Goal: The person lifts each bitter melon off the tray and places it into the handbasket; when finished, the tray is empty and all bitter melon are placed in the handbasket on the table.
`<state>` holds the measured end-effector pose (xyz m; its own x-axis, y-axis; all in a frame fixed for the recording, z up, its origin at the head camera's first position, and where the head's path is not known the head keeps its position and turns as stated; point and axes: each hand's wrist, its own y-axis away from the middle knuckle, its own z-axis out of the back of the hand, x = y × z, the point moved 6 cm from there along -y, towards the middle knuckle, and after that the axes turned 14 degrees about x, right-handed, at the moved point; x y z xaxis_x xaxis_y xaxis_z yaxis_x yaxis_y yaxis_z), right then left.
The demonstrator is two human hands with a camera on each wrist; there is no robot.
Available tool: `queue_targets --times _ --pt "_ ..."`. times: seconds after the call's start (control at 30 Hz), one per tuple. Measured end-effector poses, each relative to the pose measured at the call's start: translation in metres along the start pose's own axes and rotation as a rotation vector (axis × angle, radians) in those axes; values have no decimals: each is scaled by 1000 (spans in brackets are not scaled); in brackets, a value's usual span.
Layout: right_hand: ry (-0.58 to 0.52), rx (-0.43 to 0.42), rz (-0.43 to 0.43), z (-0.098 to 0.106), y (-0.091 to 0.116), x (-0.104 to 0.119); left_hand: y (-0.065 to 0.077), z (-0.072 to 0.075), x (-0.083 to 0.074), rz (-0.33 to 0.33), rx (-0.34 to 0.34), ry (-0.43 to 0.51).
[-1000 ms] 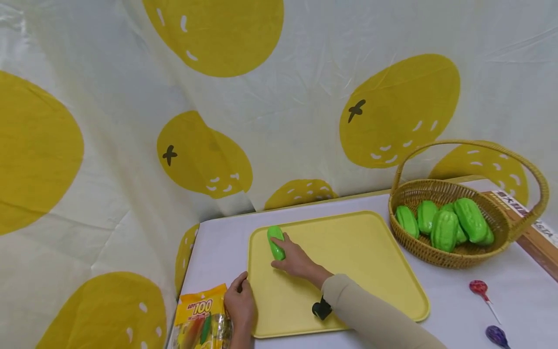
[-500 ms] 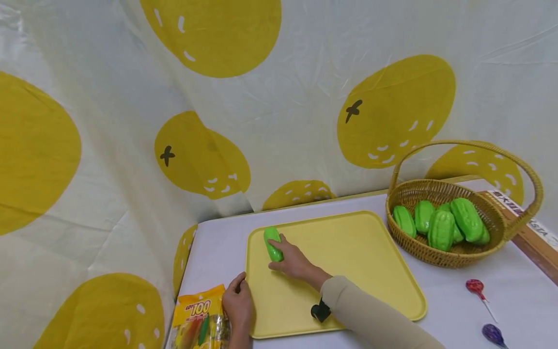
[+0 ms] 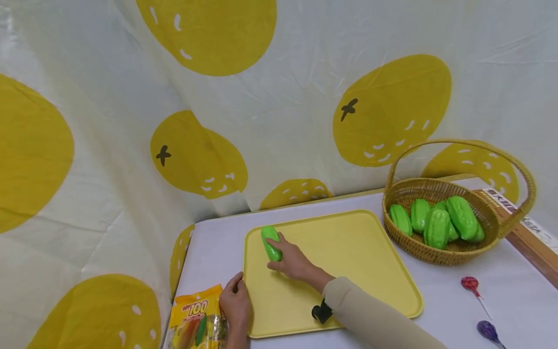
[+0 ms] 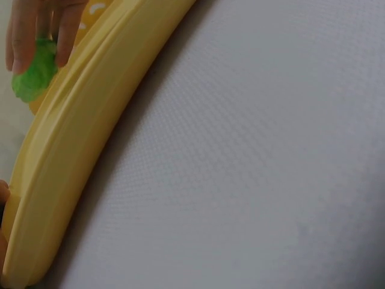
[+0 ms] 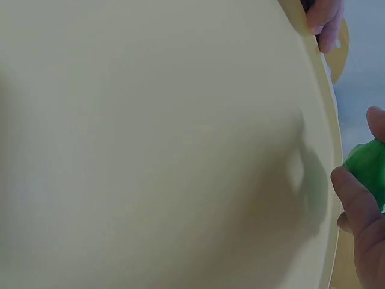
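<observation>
My right hand (image 3: 293,258) grips a glossy green ridged fruit (image 3: 269,237) between thumb and fingers, at the far left corner of the yellow tray (image 3: 344,261). In the right wrist view the fruit (image 5: 368,168) is partly cut off by the frame edge. My left hand (image 3: 237,303) holds the tray's left rim, its fingers curled at the edge. The right wrist view shows those fingers (image 5: 328,24) against the rim. In the left wrist view the tray's side (image 4: 96,120) rises from the tablecloth, and the right hand (image 4: 45,30) is over the green fruit (image 4: 36,75).
A wicker basket (image 3: 440,257) with several green fruits stands right of the tray. A red lollipop (image 3: 470,283) and a purple lollipop (image 3: 487,330) lie at the front right. An orange candy bag (image 3: 196,315) sits beside my left hand. Lemon-print cloth (image 3: 296,121) hangs behind.
The whole head view has shifted slightly, with things sliding left in the picture. Both hands keep their holds, and the fruit stays at the same corner of the tray.
</observation>
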<state>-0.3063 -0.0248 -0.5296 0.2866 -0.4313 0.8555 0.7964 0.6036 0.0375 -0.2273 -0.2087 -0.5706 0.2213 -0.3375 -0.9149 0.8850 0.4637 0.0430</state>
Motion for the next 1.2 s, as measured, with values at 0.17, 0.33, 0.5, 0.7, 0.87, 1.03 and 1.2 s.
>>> queue_targets --times 0.17,0.33,0.5,0.7,0.87,1.03,1.2 --pt "-11 -21 6 9 7 0 1 1 1 6 -1 1" --pt "-34 -54 16 22 17 -3 1 2 2 5 -4 3" --pt "-38 -97 13 35 27 -6 0 1 3 13 -4 8" --pt "-61 -142 10 51 40 -8 1 1 1 14 1 3" --pt "-58 -143 12 63 52 -6 0 1 2 11 13 0" --pt "-73 -137 15 73 64 -7 0 0 2 23 34 -5" --pt "-87 -152 14 82 77 -11 1 0 1 14 25 -9"
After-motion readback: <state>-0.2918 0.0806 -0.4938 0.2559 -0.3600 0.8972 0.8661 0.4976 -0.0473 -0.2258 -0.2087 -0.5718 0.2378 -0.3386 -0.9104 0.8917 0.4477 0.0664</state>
